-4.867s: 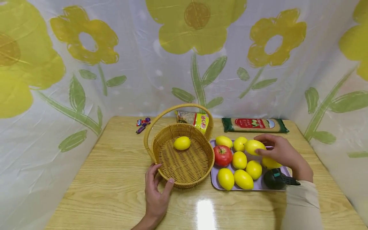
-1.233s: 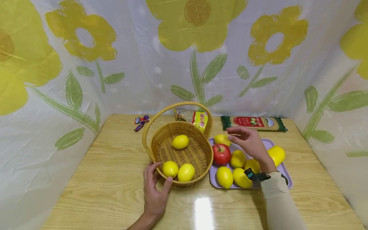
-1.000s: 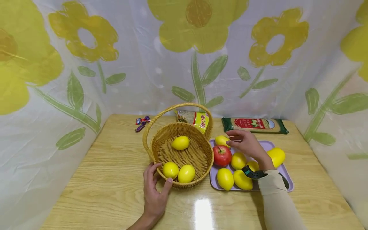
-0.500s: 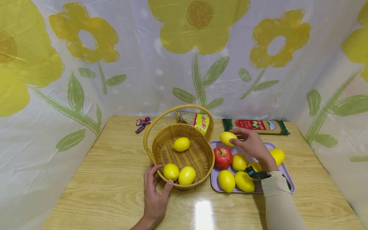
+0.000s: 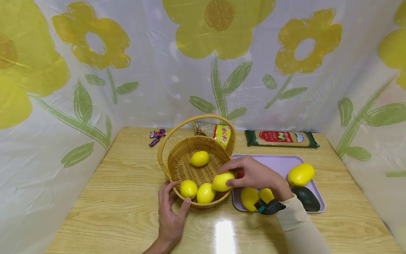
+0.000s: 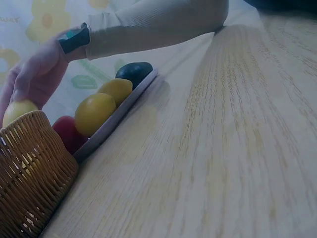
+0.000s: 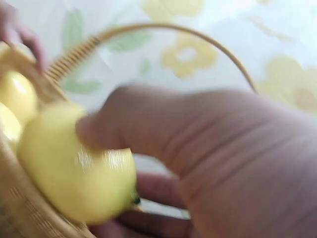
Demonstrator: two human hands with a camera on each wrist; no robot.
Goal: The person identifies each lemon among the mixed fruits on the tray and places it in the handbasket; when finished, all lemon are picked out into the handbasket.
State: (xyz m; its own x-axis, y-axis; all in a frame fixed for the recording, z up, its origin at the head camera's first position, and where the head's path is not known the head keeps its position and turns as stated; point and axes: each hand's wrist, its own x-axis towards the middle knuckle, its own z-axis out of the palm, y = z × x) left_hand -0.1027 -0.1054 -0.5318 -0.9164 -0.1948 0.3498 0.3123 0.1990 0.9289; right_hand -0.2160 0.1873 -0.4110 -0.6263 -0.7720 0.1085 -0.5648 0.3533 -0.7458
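My right hand [image 5: 253, 174] holds a lemon [image 5: 223, 181] over the right rim of the round wicker basket [image 5: 233, 160]. Its thumb lies on the near side of the fruit. In the right wrist view this lemon [image 7: 74, 163] appears large and blurred at the basket's edge. Inside the basket are three other lemons, one toward the back [image 5: 200, 158] and two near the front wall. My left hand [image 5: 172, 213] grips the basket's front left rim, with the thumb and fingertips at the edge. The forearm hides part of the purple tray [image 5: 276, 161].
On the tray lie a large yellow fruit [image 5: 301, 174], a dark green fruit [image 5: 306, 198], a red fruit [image 6: 69, 133] and more lemons, some partly covered. Behind are a pasta packet [image 5: 282, 138], a yellow-labelled bag [image 5: 222, 135] and wrapped candies [image 5: 155, 137].
Two lemons have joined the first in the basket. My right hand has since taken another from the tray's back left and carried it left and nearer to the basket. The left hand stays put.
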